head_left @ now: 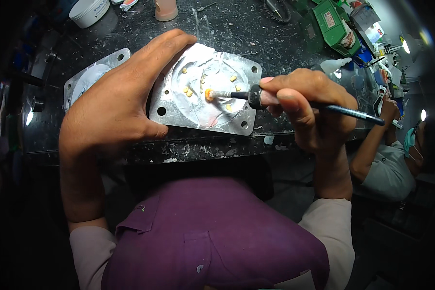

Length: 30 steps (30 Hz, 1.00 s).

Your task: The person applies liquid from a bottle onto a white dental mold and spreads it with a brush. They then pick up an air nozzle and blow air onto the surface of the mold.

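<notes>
My left hand (116, 92) spans the left side of a square metal flask plate (159, 99), thumb at the near edge and fingers at the far corner. White plaster (193, 111) fills the plate's round middle, with several small yellow tooth-like pieces (229, 108) set in it. My right hand (309, 101) grips a dark-handled brush (239, 95) between thumb and fingers. Its orange tip meets the plaster near the middle. Partly behind my left hand lies a second metal plate (118, 58) with a white filling.
At the far left stands a round white tub (88, 13), with a pinkish cup (166, 10) nearby. A green bin (331, 26) sits far right, near a coiled dark cord (278, 14). A co-worker (389, 164) works at the right. The dark bench's front edge (203, 153) runs before me.
</notes>
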Available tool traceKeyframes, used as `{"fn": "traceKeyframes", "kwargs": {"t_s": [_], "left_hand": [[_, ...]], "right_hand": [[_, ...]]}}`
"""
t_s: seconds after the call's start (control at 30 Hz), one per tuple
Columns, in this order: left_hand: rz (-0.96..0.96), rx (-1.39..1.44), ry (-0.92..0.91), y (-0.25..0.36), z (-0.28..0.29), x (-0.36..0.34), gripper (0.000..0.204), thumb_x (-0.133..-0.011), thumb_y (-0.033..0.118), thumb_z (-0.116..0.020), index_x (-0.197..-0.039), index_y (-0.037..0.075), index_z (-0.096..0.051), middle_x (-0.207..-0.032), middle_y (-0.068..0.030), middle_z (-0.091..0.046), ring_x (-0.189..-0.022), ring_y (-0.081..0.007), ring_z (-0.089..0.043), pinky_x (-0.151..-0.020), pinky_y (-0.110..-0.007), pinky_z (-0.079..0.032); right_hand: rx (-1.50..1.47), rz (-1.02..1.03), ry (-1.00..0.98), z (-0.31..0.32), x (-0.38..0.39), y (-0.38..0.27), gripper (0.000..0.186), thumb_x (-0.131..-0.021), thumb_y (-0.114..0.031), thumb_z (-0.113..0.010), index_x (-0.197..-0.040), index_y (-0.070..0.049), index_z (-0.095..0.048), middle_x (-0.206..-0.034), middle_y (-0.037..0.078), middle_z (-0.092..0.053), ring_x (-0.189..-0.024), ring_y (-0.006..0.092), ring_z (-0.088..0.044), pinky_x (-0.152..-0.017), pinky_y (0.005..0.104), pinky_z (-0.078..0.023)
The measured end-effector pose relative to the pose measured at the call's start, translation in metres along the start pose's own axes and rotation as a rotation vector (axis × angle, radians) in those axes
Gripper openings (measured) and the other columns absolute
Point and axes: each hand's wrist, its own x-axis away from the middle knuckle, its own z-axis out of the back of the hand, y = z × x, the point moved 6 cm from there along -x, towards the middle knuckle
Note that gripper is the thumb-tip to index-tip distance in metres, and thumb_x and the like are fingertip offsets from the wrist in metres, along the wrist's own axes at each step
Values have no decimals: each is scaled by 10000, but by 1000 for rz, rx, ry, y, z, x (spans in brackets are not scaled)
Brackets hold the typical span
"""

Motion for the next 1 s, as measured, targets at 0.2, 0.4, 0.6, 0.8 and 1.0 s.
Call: {"fn": "traceKeyframes", "kwargs": {"t_s": [0.2, 0.4, 0.6, 0.8, 1.0], "left_hand": [[15, 15, 42, 2, 2, 6, 1160, -489, -57, -801, -1551, 106, -365, -1594, -189, -364, -1497, -355, -339, -1225, -404, -321], [-39, 25, 56, -3, 2, 0, 1148, -511, 25, -846, -1547, 89, -358, -1580, -203, -373, -1466, -375, -382, -1189, -415, -372], [-14, 17, 94, -6, 0, 2, 1085, -571, 97, -858, -1527, 28, -351, -1501, -228, -428, -1357, -391, -488, -1112, -416, -451], [-104, 97, 124, -11, 0, -3, 1195, -518, 167, -886, -1554, 15, -311, -1499, -217, -437, -1368, -373, -487, -1148, -407, -416], [-186, 109, 166, 6, 20, -7, 1152, -543, 163, -877, -1537, -33, -329, -1510, -253, -443, -1411, -353, -452, -1170, -382, -382]], "right_hand": [[6, 13, -81, 0, -32, 2, 270, -1034, -173, -614, -1001, 80, -705, -828, 111, -711, -598, 106, -626, -511, 220, -489], [-1, -15, -190, 0, -52, 11, 266, -1045, -155, -591, -985, 82, -694, -801, 90, -693, -566, 91, -601, -490, 216, -471], [246, -98, -387, -21, -95, 8, 220, -1030, -191, -628, -954, -2, -712, -756, 43, -712, -531, 64, -607, -445, 214, -458], [257, -47, -398, -22, -104, 8, 218, -1031, -197, -625, -962, -17, -726, -718, 46, -718, -516, 64, -619, -438, 214, -467], [198, -66, -310, -8, -104, 7, 198, -987, -226, -683, -958, -37, -734, -661, 75, -697, -583, 177, -709, -516, 301, -530]]}}
